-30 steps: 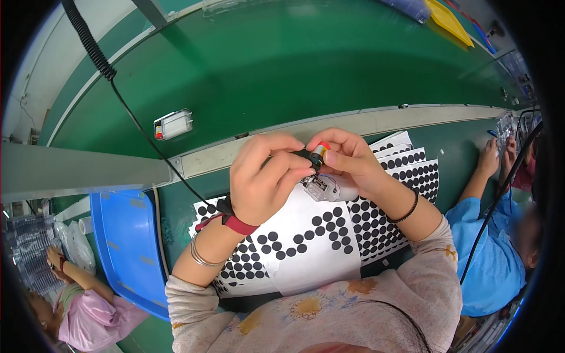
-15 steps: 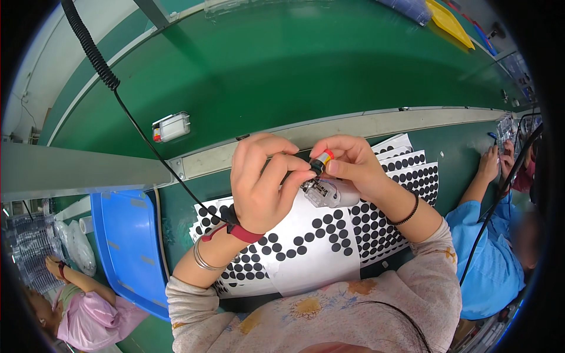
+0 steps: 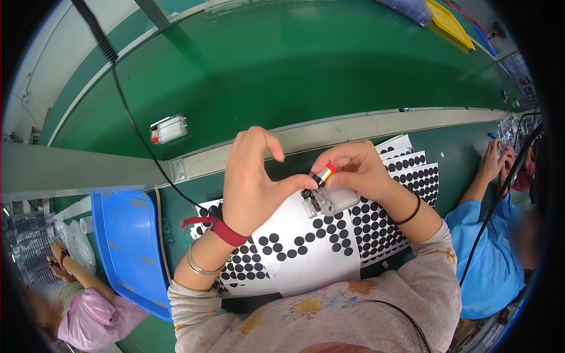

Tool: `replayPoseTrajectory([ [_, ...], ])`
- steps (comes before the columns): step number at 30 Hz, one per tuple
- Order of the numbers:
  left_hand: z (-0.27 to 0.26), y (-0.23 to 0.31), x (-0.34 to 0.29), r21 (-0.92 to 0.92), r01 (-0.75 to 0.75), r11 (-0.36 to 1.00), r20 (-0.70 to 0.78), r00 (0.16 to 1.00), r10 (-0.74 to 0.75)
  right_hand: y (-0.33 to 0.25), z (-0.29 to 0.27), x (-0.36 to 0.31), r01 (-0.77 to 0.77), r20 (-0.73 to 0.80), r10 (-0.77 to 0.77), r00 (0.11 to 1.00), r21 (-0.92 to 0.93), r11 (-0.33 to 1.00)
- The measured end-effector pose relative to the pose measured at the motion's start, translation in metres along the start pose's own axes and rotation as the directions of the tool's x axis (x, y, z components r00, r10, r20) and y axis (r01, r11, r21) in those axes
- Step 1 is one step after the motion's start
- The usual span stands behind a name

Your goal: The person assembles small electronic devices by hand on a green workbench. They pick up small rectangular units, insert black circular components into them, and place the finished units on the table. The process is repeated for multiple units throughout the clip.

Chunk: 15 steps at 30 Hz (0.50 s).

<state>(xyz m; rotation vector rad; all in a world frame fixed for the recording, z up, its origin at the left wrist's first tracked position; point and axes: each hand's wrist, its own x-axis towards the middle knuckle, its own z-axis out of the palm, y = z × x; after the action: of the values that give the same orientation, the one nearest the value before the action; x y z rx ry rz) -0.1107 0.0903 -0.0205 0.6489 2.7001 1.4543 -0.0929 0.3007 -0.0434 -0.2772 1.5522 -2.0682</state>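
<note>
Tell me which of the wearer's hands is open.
The left hand: its forefinger arches away from its thumb, whose tip is at the red-ended cylinder. The right hand pinches that cylinder between thumb and fingers.

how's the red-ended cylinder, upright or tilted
Tilted: the cylinder slants, red end toward the right hand, black end toward the left hand.

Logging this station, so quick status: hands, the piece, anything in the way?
Left hand spread, thumb at dark end of striped cylinder. Right hand pinching it by transparent housing. Nothing seems in the way.
</note>
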Motion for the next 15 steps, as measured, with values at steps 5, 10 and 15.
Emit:
replayPoseTrajectory([
  [5, 0.016, -0.007, -0.003, -0.485, 0.276, 0.830, 0.133, 0.961, -0.242, 0.010, 0.013, -0.001, 0.201, -0.215, -0.181, 0.960, 0.072, 0.977],
  [10, 0.018, -0.005, -0.005, -0.505, 0.278, 0.817, 0.248, 0.954, -0.170, 0.013, 0.014, 0.003, 0.307, -0.444, -0.368, 0.817, -0.205, 0.929],
  [15, 0.025, -0.007, -0.006, -0.578, 0.387, 0.719, 0.323, 0.917, -0.234, 0.013, 0.015, 0.000, 0.315, -0.437, -0.455, 0.776, -0.356, 0.880],
])
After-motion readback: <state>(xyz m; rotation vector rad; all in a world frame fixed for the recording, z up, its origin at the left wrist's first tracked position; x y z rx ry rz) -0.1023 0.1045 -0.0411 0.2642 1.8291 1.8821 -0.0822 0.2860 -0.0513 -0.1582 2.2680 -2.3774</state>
